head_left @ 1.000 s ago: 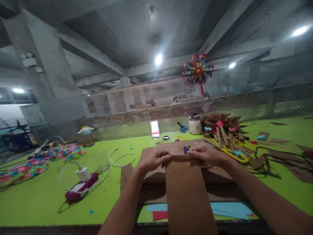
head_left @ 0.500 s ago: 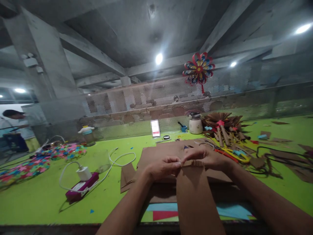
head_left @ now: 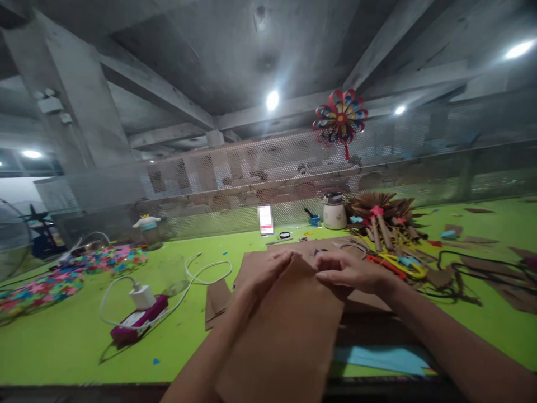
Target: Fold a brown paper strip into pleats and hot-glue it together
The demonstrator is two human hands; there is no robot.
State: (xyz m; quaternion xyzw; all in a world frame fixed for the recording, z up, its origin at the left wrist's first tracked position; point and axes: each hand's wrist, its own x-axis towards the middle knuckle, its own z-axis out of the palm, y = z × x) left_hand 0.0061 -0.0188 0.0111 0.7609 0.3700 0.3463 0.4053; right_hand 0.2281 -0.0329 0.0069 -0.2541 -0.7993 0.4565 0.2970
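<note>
A wide strip of brown paper (head_left: 285, 330) rises toward the camera, its far end narrowed to a corner between my hands. My left hand (head_left: 268, 271) is closed along the strip's left side near that corner; the paper hides part of its fingers. At the right edge, my right hand (head_left: 354, 271) has curled fingers and its fingertips against the paper. More brown paper sheets (head_left: 255, 263) lie flat beneath and beyond my hands. Strips of light blue paper (head_left: 381, 358) show under the right forearm.
On the green table (head_left: 75, 352), a purple power strip (head_left: 138, 322) with a white charger and cable stands left. Colourful paper pieces (head_left: 113, 260) lie farther left. A jar (head_left: 334, 211), a pleated brown paper bundle (head_left: 380, 215) and yellow-handled scissors (head_left: 405, 267) sit right.
The brown paper strip has turned and swung left, and its pleated end no longer shows. My left hand has slipped partly behind it. The person at far left has gone from view.
</note>
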